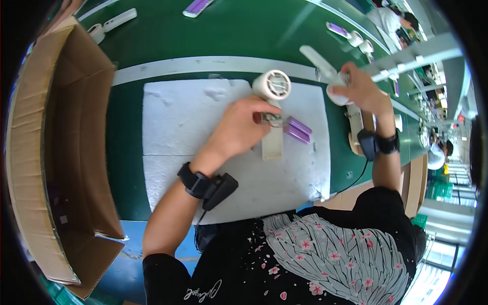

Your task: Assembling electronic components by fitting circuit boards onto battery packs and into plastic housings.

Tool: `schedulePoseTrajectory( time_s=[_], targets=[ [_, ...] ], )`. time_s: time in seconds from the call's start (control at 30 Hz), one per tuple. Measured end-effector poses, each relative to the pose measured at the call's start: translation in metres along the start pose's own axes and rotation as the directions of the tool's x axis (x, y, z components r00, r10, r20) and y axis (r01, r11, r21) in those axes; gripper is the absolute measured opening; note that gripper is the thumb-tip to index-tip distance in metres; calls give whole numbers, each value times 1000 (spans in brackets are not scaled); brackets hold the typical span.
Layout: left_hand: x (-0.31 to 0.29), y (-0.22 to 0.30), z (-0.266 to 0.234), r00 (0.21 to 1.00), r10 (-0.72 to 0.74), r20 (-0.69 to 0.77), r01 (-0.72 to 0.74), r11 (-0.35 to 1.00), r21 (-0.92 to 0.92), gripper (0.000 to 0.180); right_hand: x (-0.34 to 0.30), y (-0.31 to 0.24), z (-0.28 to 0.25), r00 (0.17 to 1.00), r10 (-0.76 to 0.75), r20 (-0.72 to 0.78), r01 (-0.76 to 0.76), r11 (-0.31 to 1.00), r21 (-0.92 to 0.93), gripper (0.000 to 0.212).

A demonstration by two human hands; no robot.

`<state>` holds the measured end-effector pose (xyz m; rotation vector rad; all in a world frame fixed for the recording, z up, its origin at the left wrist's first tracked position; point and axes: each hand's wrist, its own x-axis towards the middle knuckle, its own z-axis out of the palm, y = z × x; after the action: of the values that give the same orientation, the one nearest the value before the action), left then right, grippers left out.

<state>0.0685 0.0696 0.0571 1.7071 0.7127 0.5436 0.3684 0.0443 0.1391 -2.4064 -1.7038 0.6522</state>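
A white handheld fan (272,147) lies on the white foam sheet (203,122), its round grille head pointing away from me. Its handle is uncovered, and a small green circuit board with wires shows in it. My left hand (236,127) is closed round the upper handle, fingertips at the board. Two purple cylindrical battery cells (298,133) lie side by side just right of that handle. Off to the right, my right hand (363,89) grips another white handheld fan (320,62) by its head end, with the handle sticking out to the far left.
A tall open cardboard box (81,152) stands at the left. White fan parts (356,127) lie below my right hand. Farther back are more white fans (119,19) and a purple-and-white piece (197,7). A white rail (193,66) crosses the green table; other people sit at far right.
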Motion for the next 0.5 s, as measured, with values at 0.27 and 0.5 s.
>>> schedulePoseTrajectory(
  time_s=[0.27,0.5],
  targets=[
    [11,15,74,993,-96,-75,92,995,-44,32,-92,85,46,972,-53,-227,10,982,-187,53],
    [15,49,80,988,-53,-148,45,997,-62,31,-111,34,39,773,-612,-168,635,753,173,42]
  ],
)
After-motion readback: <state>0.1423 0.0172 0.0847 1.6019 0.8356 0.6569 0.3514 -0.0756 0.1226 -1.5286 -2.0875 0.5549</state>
